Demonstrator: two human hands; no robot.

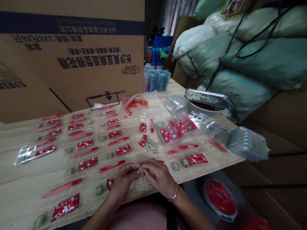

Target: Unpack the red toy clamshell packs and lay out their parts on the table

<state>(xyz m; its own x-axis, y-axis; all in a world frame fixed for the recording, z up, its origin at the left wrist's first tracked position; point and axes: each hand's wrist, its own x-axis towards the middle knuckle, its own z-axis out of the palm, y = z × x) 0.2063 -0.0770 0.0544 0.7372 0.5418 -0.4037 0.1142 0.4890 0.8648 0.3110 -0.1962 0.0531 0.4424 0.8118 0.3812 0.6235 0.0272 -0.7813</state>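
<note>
My left hand (122, 181) and my right hand (160, 177) meet at the near edge of the wooden table (21, 191). Both pinch a small striped eraser (141, 169) between their fingertips. Under them lies a clear plastic tray (141, 185) with a red patterned card (110, 183) in it. Rows of such trays cover the table, each with a red pen (111, 166), a red card (87, 163) and a small eraser (98, 190). A loose heap of erasers (150, 145) lies just beyond my hands.
A big cardboard box (72, 54) stands along the table's far side. A clear bag of red bits (135, 104), stacked empty trays (247, 143) and a white basket (203, 107) sit to the right. A bowl of red pens (219, 198) rests low right. Stuffed sacks (251, 57) pile behind.
</note>
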